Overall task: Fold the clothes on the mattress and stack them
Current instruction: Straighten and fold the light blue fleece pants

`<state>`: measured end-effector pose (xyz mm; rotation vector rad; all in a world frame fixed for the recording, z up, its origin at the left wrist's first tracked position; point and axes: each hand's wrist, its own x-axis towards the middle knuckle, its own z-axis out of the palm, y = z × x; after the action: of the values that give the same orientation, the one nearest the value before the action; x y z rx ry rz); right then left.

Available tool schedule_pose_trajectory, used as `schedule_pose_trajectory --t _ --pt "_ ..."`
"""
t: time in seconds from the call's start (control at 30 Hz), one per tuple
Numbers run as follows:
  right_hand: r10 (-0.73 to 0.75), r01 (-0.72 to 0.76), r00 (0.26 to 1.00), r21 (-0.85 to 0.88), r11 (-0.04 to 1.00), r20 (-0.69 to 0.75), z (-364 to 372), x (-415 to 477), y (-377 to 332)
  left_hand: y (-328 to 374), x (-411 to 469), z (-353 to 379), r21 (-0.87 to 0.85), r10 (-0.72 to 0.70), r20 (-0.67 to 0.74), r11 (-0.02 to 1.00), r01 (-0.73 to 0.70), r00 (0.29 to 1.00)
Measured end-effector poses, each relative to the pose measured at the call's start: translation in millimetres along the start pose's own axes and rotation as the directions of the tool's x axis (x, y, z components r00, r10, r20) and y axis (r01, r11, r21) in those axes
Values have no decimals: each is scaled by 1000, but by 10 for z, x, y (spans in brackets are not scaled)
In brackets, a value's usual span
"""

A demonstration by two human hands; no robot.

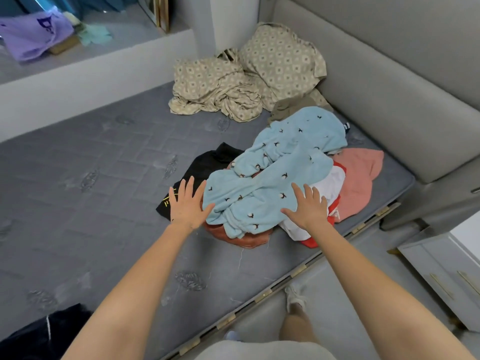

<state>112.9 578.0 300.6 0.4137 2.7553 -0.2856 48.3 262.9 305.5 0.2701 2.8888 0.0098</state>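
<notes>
2 hands out, fingers spread: left hand (188, 203) over the black garment (207, 162) at the pile's edge, right hand (307, 206) on the light-blue fleece (285, 162). Clothes sit heaped on the grey mattress (104, 165), with beige patterned bedding (233, 81) beyond.

This is looking like a bedroom in a home. A bare quilted mattress (104, 178) is lying against a padded grey headboard (389, 87). Patterned bedding (215, 92) and a matching pillow (280, 55) are bunching up in the corner. Loose clothes (285, 165) are piling up on the mattress. A white cabinet (446, 271) with gold handles is standing on the floor (337, 294) beside the bed, like a nightstand. Behind the mattress a wide grey ledge (104, 61) is running along the wall, carrying a purple bag (33, 35) and other household bits, with teal fabric (111, 1) hanging above it.
</notes>
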Motion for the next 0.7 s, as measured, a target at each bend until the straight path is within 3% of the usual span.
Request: schedule_pose_trajectory --t 0.33,0.7 --pt "-213 218 973 -49 975 91 -379 1069 435 952 617 171 -53 -156 39 986 157 987" --pt "-341 381 915 -187 905 214 94 1872 537 1174 1018 757 -133 -246 121 956 261 962"
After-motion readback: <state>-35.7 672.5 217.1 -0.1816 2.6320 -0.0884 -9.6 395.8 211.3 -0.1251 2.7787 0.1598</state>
